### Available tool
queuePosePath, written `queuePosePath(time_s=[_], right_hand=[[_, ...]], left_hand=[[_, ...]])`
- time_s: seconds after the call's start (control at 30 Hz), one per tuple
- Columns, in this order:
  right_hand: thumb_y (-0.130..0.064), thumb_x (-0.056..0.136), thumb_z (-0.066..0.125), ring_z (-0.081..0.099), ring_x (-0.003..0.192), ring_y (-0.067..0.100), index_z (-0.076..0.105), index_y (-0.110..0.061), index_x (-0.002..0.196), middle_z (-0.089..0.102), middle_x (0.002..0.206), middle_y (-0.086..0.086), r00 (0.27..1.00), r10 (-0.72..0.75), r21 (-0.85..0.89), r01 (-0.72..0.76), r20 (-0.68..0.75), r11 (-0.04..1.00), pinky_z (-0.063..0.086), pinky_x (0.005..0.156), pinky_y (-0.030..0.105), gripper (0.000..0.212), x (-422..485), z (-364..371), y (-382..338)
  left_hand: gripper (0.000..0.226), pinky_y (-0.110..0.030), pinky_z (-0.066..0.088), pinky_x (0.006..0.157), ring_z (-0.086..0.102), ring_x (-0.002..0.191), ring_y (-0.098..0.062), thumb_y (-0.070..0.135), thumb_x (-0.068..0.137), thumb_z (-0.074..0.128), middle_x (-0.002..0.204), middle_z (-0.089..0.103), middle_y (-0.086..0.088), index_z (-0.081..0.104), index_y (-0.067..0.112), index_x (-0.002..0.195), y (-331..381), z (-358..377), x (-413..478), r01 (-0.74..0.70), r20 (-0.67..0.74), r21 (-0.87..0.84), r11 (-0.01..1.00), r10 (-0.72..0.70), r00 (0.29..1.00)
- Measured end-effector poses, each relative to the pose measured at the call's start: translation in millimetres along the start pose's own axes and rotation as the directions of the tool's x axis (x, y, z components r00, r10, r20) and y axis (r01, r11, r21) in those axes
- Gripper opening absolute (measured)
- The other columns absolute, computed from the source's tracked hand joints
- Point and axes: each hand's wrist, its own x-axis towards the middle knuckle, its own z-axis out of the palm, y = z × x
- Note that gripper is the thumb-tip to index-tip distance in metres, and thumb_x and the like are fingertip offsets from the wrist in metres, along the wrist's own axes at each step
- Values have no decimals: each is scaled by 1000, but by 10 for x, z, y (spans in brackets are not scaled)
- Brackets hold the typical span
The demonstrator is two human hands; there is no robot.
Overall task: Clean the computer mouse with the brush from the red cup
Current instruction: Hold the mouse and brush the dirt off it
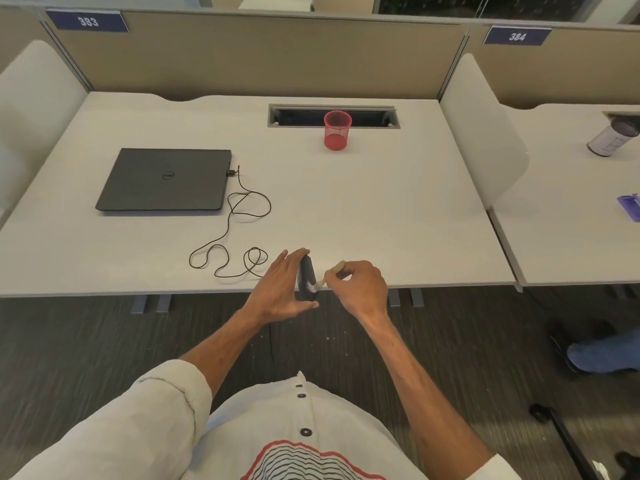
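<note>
My left hand (278, 292) grips the black computer mouse (305, 276) on its edge, at the front edge of the desk. A small brush (329, 276) with a light wooden handle is held in my right hand (362, 287); its white bristles touch the mouse's side. The red mesh cup (336, 130) stands upright at the back of the desk, far from both hands. Its inside looks empty.
The mouse's black cable (239, 233) loops over the white desk (381, 209) to a closed dark laptop (166, 180) on the left. A cable slot (294, 116) lies behind the cup. A divider panel (481, 133) stands to the right, a neighbouring desk beyond it.
</note>
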Motion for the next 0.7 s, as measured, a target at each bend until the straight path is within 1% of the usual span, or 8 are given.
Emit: queuePosePath(time_s=[0.1,0.2,0.33,0.4,0.47,0.53,0.63,0.7], right_hand=[[-47,94,78,64,66,0,78,-32,77,64,68,-24,1000,21,-21,-21,16,1000,40,60,16,23,31,-30,29],[-48,98,76,63,74,-6,85,-30,92,71,84,-25,998,3,64,2,-68,998,45,70,15,22,45,-44,-15],[-47,101,74,68,88,0,86,-29,102,82,107,-17,991,-16,128,33,-131,991,55,84,24,22,59,-38,-96],[-48,100,74,68,84,-1,86,-30,97,80,97,-20,996,-23,94,30,-83,995,54,79,22,22,68,-41,-96],[-46,98,75,65,75,-5,80,-36,85,70,80,-29,999,-32,35,32,-15,999,47,69,16,18,70,-53,-63],[-45,94,77,62,67,-5,71,-41,75,61,69,-31,999,-21,-47,22,28,999,40,62,14,21,68,-70,-26],[-47,92,79,63,65,1,71,-37,72,61,67,-27,998,27,-85,-23,56,996,43,60,19,23,81,-78,33],[-46,94,78,66,64,3,78,-30,78,67,73,-24,996,83,22,-84,35,996,47,63,22,23,93,-76,58]], left_hand=[[125,-52,21,139,14,170,-32,64,79,89,181,24,-3,17,20,171,24,18,-2,-1,0,-2,1000,1,1000],[127,-53,21,139,14,170,-32,64,79,90,181,23,-3,16,20,171,52,10,15,-7,11,1,1000,7,1000],[127,-53,20,138,13,171,-32,63,78,91,181,23,-2,16,21,171,72,-25,44,-2,0,-8,1000,2,1000],[127,-51,19,138,13,170,-32,63,78,91,181,22,-3,16,21,171,64,-39,55,2,-8,-8,1000,-2,1000],[126,-52,19,139,14,170,-32,63,79,90,181,23,-3,16,20,171,54,-49,57,3,-7,4,1000,-3,1000],[124,-53,23,138,23,168,-32,63,79,90,179,27,-5,19,18,170,49,-47,48,-12,-13,10,1000,12,1000],[123,-51,33,134,36,161,-30,65,78,90,174,32,-8,24,14,168,61,-31,14,-37,-60,-1,999,37,997],[123,-48,36,132,37,159,-28,64,78,90,174,31,-8,25,14,168,72,-34,4,-38,-80,-8,999,38,996]])
